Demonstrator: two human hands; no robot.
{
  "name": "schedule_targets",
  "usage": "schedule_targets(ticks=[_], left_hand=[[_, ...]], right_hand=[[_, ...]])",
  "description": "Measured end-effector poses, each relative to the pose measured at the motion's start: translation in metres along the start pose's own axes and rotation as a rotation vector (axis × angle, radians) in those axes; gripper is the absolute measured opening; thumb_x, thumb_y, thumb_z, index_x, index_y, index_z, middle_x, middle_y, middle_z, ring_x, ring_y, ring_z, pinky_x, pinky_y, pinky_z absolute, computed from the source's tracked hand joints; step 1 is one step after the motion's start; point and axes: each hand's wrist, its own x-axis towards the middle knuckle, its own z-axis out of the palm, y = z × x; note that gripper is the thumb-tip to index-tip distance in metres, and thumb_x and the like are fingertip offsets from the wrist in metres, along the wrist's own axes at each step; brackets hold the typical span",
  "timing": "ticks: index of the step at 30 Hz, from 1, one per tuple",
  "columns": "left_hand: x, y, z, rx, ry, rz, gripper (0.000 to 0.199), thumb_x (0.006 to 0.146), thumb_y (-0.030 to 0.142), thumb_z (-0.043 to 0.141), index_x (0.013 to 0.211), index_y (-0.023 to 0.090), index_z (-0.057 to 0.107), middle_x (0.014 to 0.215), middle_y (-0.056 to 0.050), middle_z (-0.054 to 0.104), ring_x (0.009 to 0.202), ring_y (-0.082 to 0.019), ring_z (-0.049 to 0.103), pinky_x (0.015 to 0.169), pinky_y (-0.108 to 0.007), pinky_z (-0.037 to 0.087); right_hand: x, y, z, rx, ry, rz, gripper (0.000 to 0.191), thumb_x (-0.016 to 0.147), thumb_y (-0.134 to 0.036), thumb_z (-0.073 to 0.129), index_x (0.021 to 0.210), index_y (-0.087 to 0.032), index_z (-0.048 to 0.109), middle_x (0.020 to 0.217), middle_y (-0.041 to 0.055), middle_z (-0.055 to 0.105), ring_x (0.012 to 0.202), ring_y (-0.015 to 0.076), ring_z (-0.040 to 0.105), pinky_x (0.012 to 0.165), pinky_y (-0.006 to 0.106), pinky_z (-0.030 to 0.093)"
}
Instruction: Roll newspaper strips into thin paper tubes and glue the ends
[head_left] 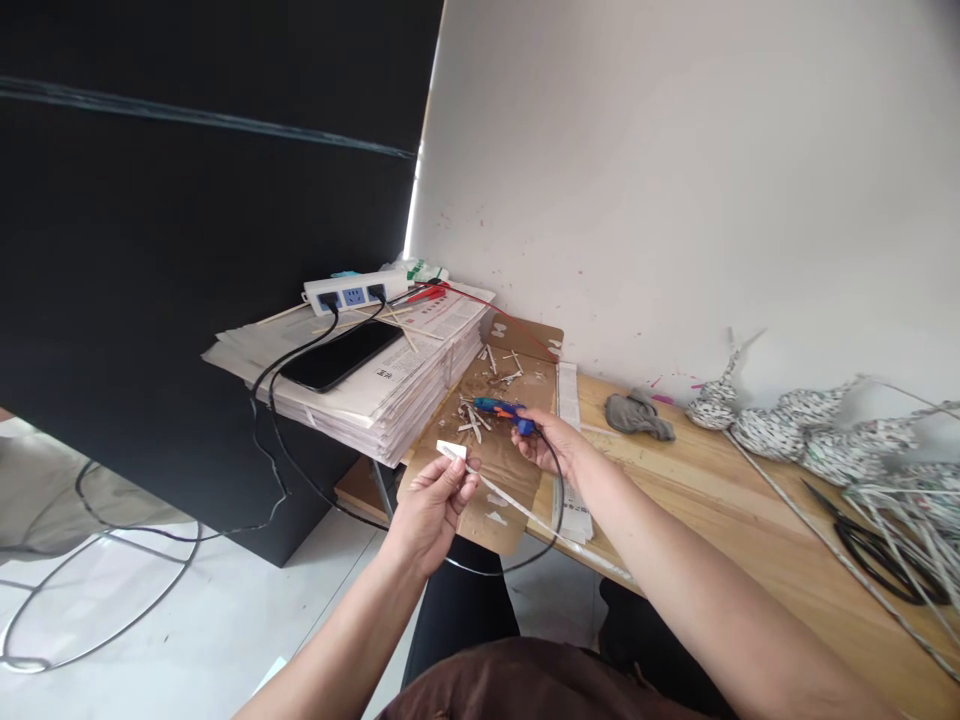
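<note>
My left hand (pixel 436 497) pinches a narrow white paper strip (pixel 517 508) between thumb and fingers. A flat white paper end (pixel 451 450) sticks up above the fingertips, while the rest trails right towards the table edge. In my right hand (pixel 551 442) is a blue hot glue gun (pixel 498 407), its nozzle pointing left, above and apart from the paper end. A black cord loops down from the gun, passing under both hands. Beneath them lies a brown cardboard sheet (pixel 536 455) with scattered paper scraps (pixel 470 422) on it.
Left of the cardboard, a newspaper stack (pixel 390 425) bears a phone (pixel 345 355), thin sticks and a power strip (pixel 360 291) with cords hanging off. Along the wooden table (pixel 645 490) are a grey cloth (pixel 639 414), woven paper pieces (pixel 787 425) and black scissors (pixel 885 555).
</note>
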Motion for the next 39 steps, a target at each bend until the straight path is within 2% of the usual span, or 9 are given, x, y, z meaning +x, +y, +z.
schedule_targets(ticks=[4, 6, 9, 14, 17, 22, 27, 32, 39], left_hand=[[-0.002, 0.001, 0.001, -0.002, -0.002, 0.000, 0.010, 0.079, 0.006, 0.060, 0.085, 0.009, 0.068, 0.084, -0.009, 0.068, 0.061, -0.007, 0.064, 0.060, -0.012, 0.055], [-0.003, 0.002, 0.000, -0.003, 0.008, 0.001, 0.010, 0.080, 0.007, 0.060, 0.085, 0.009, 0.068, 0.084, -0.009, 0.068, 0.061, -0.007, 0.064, 0.060, -0.012, 0.056], [-0.004, 0.004, -0.004, 0.012, 0.006, 0.005, 0.011, 0.080, 0.007, 0.060, 0.085, 0.009, 0.069, 0.083, -0.008, 0.068, 0.062, -0.007, 0.064, 0.061, -0.013, 0.056], [0.000, 0.006, -0.009, 0.029, 0.020, 0.035, 0.011, 0.080, 0.008, 0.060, 0.086, 0.008, 0.069, 0.083, -0.009, 0.068, 0.063, -0.007, 0.063, 0.062, -0.012, 0.055], [0.003, 0.007, -0.008, 0.028, 0.017, 0.034, 0.009, 0.079, 0.008, 0.062, 0.084, 0.008, 0.069, 0.083, -0.009, 0.068, 0.064, -0.007, 0.063, 0.064, -0.013, 0.055], [0.004, 0.008, -0.001, 0.036, -0.025, 0.018, 0.010, 0.074, 0.012, 0.069, 0.083, 0.008, 0.069, 0.083, -0.008, 0.068, 0.064, -0.007, 0.062, 0.064, -0.013, 0.055], [0.007, 0.010, 0.008, 0.103, -0.069, 0.027, 0.018, 0.069, 0.019, 0.074, 0.083, 0.009, 0.069, 0.083, -0.008, 0.067, 0.059, -0.006, 0.060, 0.056, -0.013, 0.052], [0.011, 0.011, 0.013, 0.138, -0.090, 0.039, 0.022, 0.066, 0.025, 0.076, 0.080, 0.010, 0.069, 0.081, -0.006, 0.067, 0.058, -0.005, 0.057, 0.051, -0.012, 0.049], [0.010, 0.009, 0.010, 0.166, -0.064, 0.028, 0.024, 0.064, 0.026, 0.077, 0.081, 0.011, 0.070, 0.082, -0.006, 0.067, 0.058, -0.005, 0.056, 0.052, -0.014, 0.048]], right_hand=[[-0.006, -0.002, 0.001, 0.108, -0.027, -0.042, 0.006, 0.079, -0.019, 0.053, 0.076, -0.013, 0.053, 0.055, -0.0010, 0.057, 0.046, 0.0069, 0.057, 0.039, 0.013, 0.046], [-0.009, -0.005, 0.002, 0.138, -0.049, -0.076, 0.005, 0.074, -0.015, 0.054, 0.073, -0.015, 0.049, 0.054, -0.0020, 0.054, 0.043, 0.0073, 0.053, 0.030, 0.012, 0.035], [-0.018, -0.009, 0.000, 0.163, -0.114, -0.123, 0.011, 0.067, -0.012, 0.054, 0.068, -0.017, 0.044, 0.055, -0.0023, 0.053, 0.038, 0.0054, 0.044, 0.028, 0.013, 0.021], [-0.037, -0.010, -0.009, 0.130, -0.144, -0.209, 0.018, 0.072, -0.025, 0.064, 0.073, -0.017, 0.048, 0.054, -0.0060, 0.047, 0.033, 0.0028, 0.032, 0.030, 0.015, 0.014], [-0.048, -0.011, -0.014, 0.060, -0.163, -0.236, 0.027, 0.073, -0.039, 0.067, 0.082, -0.018, 0.053, 0.057, -0.0064, 0.047, 0.036, 0.0033, 0.033, 0.032, 0.016, 0.014], [-0.070, -0.012, -0.019, -0.015, -0.256, -0.240, 0.034, 0.078, -0.044, 0.062, 0.101, -0.020, 0.057, 0.060, -0.0061, 0.042, 0.039, 0.0042, 0.030, 0.034, 0.018, 0.015], [-0.087, -0.009, -0.021, -0.086, -0.261, -0.245, 0.029, 0.079, -0.045, 0.061, 0.093, -0.020, 0.056, 0.062, -0.0049, 0.041, 0.042, 0.0050, 0.034, 0.037, 0.019, 0.017], [-0.097, -0.005, -0.019, -0.219, -0.181, -0.287, 0.032, 0.078, -0.048, 0.061, 0.088, -0.019, 0.053, 0.062, -0.0036, 0.044, 0.043, 0.0057, 0.036, 0.037, 0.019, 0.018], [-0.092, -0.003, -0.011, -0.323, -0.116, -0.377, 0.032, 0.079, -0.048, 0.061, 0.086, -0.019, 0.050, 0.060, -0.0042, 0.044, 0.045, 0.0061, 0.039, 0.039, 0.019, 0.023]])
